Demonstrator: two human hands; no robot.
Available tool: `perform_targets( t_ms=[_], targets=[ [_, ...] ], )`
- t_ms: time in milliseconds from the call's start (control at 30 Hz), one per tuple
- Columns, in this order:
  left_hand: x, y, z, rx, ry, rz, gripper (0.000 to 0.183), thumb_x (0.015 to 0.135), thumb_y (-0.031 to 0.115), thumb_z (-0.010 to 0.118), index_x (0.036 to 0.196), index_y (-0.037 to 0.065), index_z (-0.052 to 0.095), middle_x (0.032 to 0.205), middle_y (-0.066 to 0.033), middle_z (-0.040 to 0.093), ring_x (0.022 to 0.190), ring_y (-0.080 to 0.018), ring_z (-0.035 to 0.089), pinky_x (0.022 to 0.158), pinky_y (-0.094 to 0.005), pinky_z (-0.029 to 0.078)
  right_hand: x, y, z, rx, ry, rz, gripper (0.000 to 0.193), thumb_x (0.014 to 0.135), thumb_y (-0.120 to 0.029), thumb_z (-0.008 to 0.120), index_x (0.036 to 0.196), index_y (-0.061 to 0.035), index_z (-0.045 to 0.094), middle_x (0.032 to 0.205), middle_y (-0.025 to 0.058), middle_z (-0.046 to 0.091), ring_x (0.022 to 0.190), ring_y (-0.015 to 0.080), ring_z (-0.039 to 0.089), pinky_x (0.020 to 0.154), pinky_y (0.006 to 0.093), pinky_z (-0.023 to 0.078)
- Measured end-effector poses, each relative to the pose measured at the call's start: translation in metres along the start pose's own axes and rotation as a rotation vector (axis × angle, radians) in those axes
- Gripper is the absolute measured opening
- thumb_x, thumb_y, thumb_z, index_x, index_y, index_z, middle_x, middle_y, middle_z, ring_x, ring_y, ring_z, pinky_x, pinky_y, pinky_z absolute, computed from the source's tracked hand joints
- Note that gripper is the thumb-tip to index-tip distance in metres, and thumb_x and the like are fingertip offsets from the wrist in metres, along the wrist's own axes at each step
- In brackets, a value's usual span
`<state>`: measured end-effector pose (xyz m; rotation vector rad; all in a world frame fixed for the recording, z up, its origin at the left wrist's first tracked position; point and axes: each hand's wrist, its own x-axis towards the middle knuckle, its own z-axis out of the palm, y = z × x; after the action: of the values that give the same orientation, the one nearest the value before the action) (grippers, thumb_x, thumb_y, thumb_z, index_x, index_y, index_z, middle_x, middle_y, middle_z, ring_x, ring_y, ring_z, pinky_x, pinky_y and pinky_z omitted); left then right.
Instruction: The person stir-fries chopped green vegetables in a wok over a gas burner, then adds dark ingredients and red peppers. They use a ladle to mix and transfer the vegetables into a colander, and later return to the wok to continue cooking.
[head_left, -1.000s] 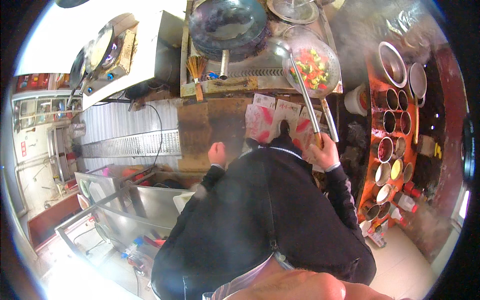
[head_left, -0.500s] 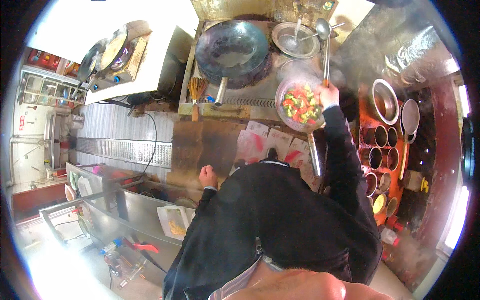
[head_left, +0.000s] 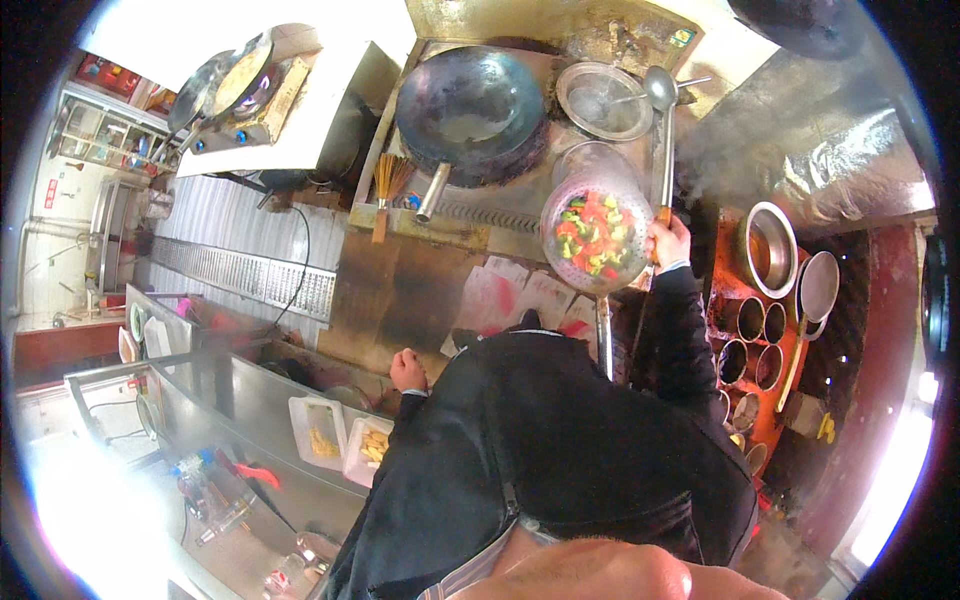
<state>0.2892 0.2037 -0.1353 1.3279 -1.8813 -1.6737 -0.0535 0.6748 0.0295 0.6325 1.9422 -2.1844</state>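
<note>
My right hand (head_left: 668,240) reaches forward over the stove, shut on the wooden end of a long steel ladle (head_left: 662,95). The ladle's bowl hangs by a round metal basin (head_left: 603,100) at the back. Just left of that hand sits a round wire strainer (head_left: 597,232) full of chopped red, green and yellow vegetables. Its long handle (head_left: 604,335) runs back toward my body; what supports it is hidden. My left hand (head_left: 407,370) is a closed fist at my side, holding nothing that I can see. A big dark wok (head_left: 470,100) stands empty on the burner.
A bamboo brush (head_left: 385,185) lies at the stove's front edge. To the right, an orange shelf carries several seasoning pots (head_left: 750,322) and a steel bowl (head_left: 768,250). A steel counter with white trays (head_left: 320,430) stands lower left. A second stove with a pan (head_left: 235,80) is far left.
My right hand went from near my chest up to the stove, carrying the ladle toward the back basin. The strainer of vegetables shifted left and lower. My left hand dropped toward my side.
</note>
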Motion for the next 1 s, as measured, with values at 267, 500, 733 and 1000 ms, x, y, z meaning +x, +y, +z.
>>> perform_targets(
  t_ms=[267,500,733,1000],
  targets=[
    [-0.012,0.021,0.020,0.183,0.022,0.134,0.028,0.094,0.021,0.056,0.074,0.002,0.059,0.063,0.0002,0.053,0.059,-0.0088,0.047,0.056,-0.0281,0.040,0.063,-0.034,-0.011,-0.108,-0.057,-0.090,0.012,0.086,-0.009,0.066,0.091,-0.0062,0.055,0.068,0.0003,0.053,0.050,0.0113,0.050,0.040,0.0280,0.039],
    [-0.013,0.003,0.014,0.174,-0.053,0.028,0.028,0.094,0.021,0.056,0.074,0.002,0.059,0.065,0.0008,0.054,0.060,-0.0082,0.047,0.056,-0.0279,0.040,0.010,0.027,-0.076,-0.049,-0.027,-0.036,0.017,0.085,-0.010,0.068,0.096,-0.0055,0.057,0.064,-0.0002,0.052,0.045,0.0115,0.048,0.039,0.0276,0.037],
    [-0.017,0.008,0.009,0.498,-0.034,0.191,0.031,0.094,0.027,0.056,0.082,0.000,0.062,0.070,-0.0115,0.062,0.065,-0.0222,0.056,0.062,-0.0379,0.046,-0.038,0.136,-0.160,-0.099,-0.133,0.127,0.013,0.089,-0.013,0.062,0.097,-0.0024,0.063,0.065,0.0003,0.054,0.049,0.0106,0.049,0.046,0.0250,0.037],
    [-0.024,0.033,0.028,0.534,-0.132,0.175,0.036,0.095,0.036,0.055,0.092,0.002,0.065,0.086,-0.0202,0.067,0.083,-0.0363,0.065,0.073,-0.0438,0.049,-0.007,0.243,-0.172,-0.122,-0.142,0.361,0.045,0.095,-0.024,0.065,0.135,-0.0061,0.055,0.107,0.0092,0.065,0.083,0.0190,0.066,0.065,0.0329,0.055]
  ],
)
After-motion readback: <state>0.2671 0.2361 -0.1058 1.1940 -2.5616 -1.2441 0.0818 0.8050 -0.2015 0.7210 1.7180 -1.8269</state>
